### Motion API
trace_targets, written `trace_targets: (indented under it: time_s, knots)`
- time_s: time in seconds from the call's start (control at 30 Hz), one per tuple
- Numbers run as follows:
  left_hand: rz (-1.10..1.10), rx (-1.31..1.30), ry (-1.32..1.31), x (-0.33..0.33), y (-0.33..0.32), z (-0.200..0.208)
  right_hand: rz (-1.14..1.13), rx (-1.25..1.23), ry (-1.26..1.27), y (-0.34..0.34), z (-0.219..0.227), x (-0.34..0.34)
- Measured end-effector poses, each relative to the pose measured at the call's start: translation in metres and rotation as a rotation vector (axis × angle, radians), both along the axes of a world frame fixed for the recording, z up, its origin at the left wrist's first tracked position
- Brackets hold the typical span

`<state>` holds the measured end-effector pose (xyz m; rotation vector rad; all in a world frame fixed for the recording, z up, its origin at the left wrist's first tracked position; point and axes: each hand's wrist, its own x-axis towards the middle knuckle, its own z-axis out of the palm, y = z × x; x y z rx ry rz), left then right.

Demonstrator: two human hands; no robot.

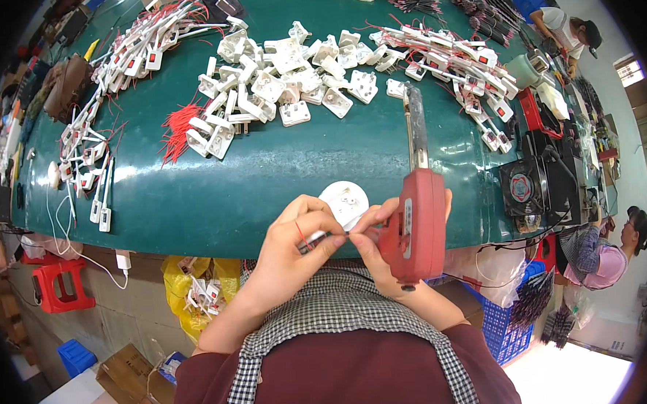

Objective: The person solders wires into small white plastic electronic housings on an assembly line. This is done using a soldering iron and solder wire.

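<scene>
On the table edge in front of me lies a round white plastic part (332, 194) with small fittings inside. My left hand (296, 236) is closed, its fingers pinched around a small white piece (315, 238), partly hidden; a thin red wire (300, 231) crosses its index finger. My right hand (381, 235) is wrapped around a red gun-shaped tool (428, 215), which looks like a soldering gun, its long dark barrel pointing away from me. The right thumb and index finger meet the left fingertips beside the round part; whatever lies between them is too small to make out.
White plug housings (287, 72) are heaped mid-table, beside a bundle of red wires (181, 129). Wired white switch units (470, 62) lie at both sides. A small fan (522, 188) stands at right, a yellow bag (178, 290) hangs below, and co-workers sit at right.
</scene>
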<state>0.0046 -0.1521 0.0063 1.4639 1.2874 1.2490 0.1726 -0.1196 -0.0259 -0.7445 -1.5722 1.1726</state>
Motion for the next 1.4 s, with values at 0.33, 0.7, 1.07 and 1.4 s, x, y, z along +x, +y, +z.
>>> trace_targets:
  time_s: [0.33,0.7,1.07,1.4]
  knots:
    - [0.142,0.021,0.315,0.004,0.032,-0.016,-0.129,0.175,-0.086,0.034,-0.024,0.002]
    - [0.248,0.245,0.452,0.013,0.028,-0.037,-0.179,-0.335,-0.092,-0.007,0.029,0.069]
    - [0.245,0.317,0.446,0.014,0.031,-0.04,0.05,-0.337,-0.591,-0.072,0.023,0.13]
    - [0.305,0.339,0.421,0.017,0.029,-0.042,-0.035,-0.128,-0.807,-0.078,0.01,0.129]
